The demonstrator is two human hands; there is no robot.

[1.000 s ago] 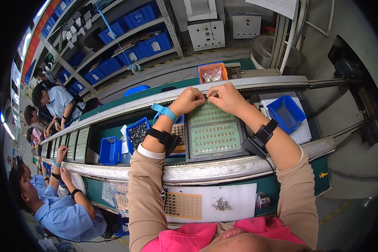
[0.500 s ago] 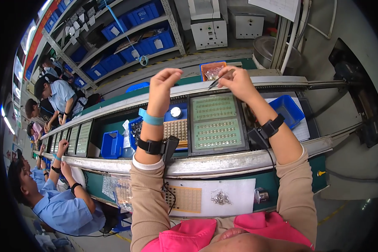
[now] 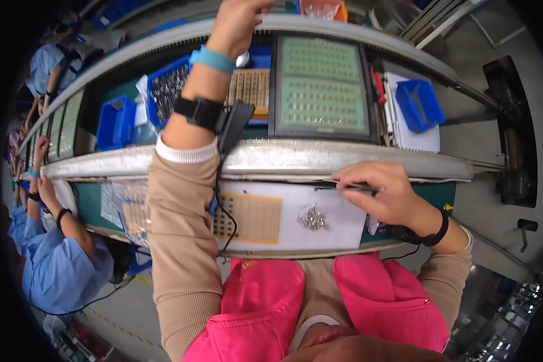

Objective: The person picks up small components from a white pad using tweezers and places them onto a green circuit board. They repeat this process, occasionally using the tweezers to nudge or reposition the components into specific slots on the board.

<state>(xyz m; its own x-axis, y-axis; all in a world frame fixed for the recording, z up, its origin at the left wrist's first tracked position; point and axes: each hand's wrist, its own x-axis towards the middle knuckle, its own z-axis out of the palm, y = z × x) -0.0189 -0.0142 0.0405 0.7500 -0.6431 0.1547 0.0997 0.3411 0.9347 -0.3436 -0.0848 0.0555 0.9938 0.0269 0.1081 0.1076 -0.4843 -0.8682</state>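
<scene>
My left hand (image 3: 238, 27) is raised over the far rail with its fingers curled together. The top edge cuts it off partly, and whatever it may hold cannot be made out. Lower down, my right hand (image 3: 383, 194) holds dark tweezers (image 3: 327, 189) over the near edge of the metal rail, their tips pointing left. Just below the tips, a pile of small silvery metal parts (image 3: 314, 218) lies on a white sheet (image 3: 265, 188). Left of the pile is a tan perforated board (image 3: 256, 218), some holes filled with dark pieces. A black-framed tray with green circuit panels (image 3: 323, 87) sits between the rails.
Blue bins (image 3: 116, 123) stand left of the tray, one full of small dark parts (image 3: 169, 90). Another blue bin (image 3: 419, 105) rests on papers at right. An orange bin (image 3: 324, 10) is beyond the far rail (image 3: 338, 27). Co-workers in blue (image 3: 66, 262) sit along the line.
My right hand has come down and nearer with the tweezers, from the far rail to beside the silvery pile. The whole view has tilted downward; my left hand stays raised near the far rail.
</scene>
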